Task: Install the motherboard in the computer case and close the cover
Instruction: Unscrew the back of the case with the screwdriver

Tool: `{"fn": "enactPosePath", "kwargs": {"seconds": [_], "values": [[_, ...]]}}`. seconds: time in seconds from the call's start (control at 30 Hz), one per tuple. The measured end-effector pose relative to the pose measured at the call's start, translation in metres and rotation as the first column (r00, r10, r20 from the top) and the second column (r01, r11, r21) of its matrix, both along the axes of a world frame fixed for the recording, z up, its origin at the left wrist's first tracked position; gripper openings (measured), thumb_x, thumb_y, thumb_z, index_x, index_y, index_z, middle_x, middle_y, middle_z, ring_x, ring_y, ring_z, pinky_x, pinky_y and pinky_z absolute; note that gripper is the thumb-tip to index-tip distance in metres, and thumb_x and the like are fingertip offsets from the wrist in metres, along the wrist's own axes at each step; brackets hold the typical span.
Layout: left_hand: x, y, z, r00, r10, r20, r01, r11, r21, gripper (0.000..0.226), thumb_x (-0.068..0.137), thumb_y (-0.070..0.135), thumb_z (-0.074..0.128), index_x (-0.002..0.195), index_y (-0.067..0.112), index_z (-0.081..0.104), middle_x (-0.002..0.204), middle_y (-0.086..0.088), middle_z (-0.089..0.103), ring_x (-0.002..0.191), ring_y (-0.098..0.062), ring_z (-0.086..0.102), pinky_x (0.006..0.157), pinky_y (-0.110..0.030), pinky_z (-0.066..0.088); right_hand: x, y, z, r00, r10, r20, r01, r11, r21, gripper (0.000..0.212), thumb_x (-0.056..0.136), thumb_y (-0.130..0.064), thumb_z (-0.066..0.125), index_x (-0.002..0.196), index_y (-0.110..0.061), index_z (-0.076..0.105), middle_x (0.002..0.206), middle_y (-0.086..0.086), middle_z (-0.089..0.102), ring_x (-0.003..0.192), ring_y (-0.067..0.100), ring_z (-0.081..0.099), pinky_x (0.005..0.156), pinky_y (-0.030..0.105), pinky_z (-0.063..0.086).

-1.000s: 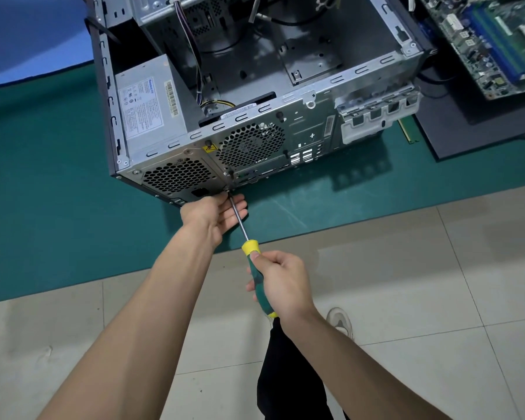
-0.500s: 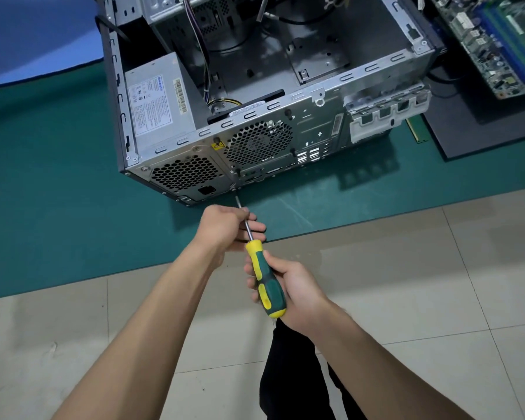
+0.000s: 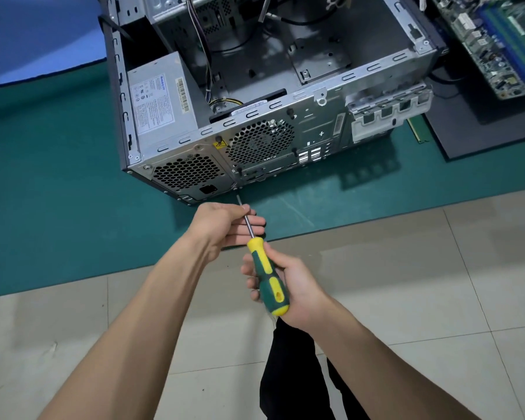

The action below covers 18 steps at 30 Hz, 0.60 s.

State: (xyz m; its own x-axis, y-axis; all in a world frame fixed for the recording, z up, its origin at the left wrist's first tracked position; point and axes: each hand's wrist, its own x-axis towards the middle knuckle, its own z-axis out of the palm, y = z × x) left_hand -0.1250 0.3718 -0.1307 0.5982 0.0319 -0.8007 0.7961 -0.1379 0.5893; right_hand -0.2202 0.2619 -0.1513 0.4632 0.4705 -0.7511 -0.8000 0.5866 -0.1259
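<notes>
The open grey computer case (image 3: 312,122) lies on its side on a green mat (image 3: 58,192), rear panel facing me, with no board inside. The motherboard (image 3: 497,37) lies at the top right on a black panel. My right hand (image 3: 288,286) grips the green and yellow handle of a screwdriver (image 3: 267,280). My left hand (image 3: 225,225) holds the metal shaft between thumb and fingers. The screwdriver tip hangs just short of the case's lower rear edge, below the power supply (image 3: 161,98) vent.
A black side panel (image 3: 479,116) lies on the mat right of the case, under the motherboard. A green memory stick (image 3: 417,131) rests beside it. Pale floor tiles (image 3: 406,283) stretch below the mat edge. My dark trouser leg (image 3: 291,374) shows at the bottom.
The screwdriver has come back from the rear-panel screw spot. My left hand slid from the case edge down the shaft, and my right hand rolled the handle so its yellow side faces up.
</notes>
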Motion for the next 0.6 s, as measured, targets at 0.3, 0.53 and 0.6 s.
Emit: {"fn": "enactPosePath", "kwargs": {"seconds": [0.3,0.53,0.6], "values": [[0.001,-0.001,-0.003,0.999,-0.041,0.036,0.036,0.992,0.118,0.017,0.087,0.016,0.066,0.085,-0.001,0.065,0.058,-0.009,0.068,0.047,-0.015,0.065,0.046,-0.023,0.055,-0.004,0.008,-0.004,0.993,0.083,0.083,-0.05,0.938,-0.343,0.021,0.089,-0.03,0.065,0.082,-0.011,0.059,0.061,-0.001,0.063,0.046,0.012,0.057,0.043,0.02,0.044],[0.007,0.011,-0.001,0.996,-0.084,-0.02,0.085,0.995,0.059,0.014,0.087,0.011,0.064,0.083,-0.003,0.065,0.066,-0.014,0.071,0.054,-0.021,0.069,0.047,-0.026,0.055,-0.006,0.013,0.001,0.986,0.159,0.04,-0.145,0.958,-0.25,0.031,0.084,-0.045,0.067,0.087,-0.014,0.064,0.07,-0.001,0.066,0.054,0.013,0.06,0.049,0.022,0.046],[0.005,0.009,-0.003,0.998,-0.056,-0.006,0.056,0.995,0.081,0.014,0.083,0.012,0.069,0.081,-0.002,0.066,0.064,-0.015,0.07,0.052,-0.021,0.068,0.046,-0.025,0.054,-0.007,0.017,-0.002,0.988,0.14,0.057,-0.1,0.889,-0.447,0.025,0.082,-0.035,0.073,0.083,-0.014,0.059,0.065,-0.002,0.06,0.049,0.011,0.056,0.046,0.022,0.043]]}}
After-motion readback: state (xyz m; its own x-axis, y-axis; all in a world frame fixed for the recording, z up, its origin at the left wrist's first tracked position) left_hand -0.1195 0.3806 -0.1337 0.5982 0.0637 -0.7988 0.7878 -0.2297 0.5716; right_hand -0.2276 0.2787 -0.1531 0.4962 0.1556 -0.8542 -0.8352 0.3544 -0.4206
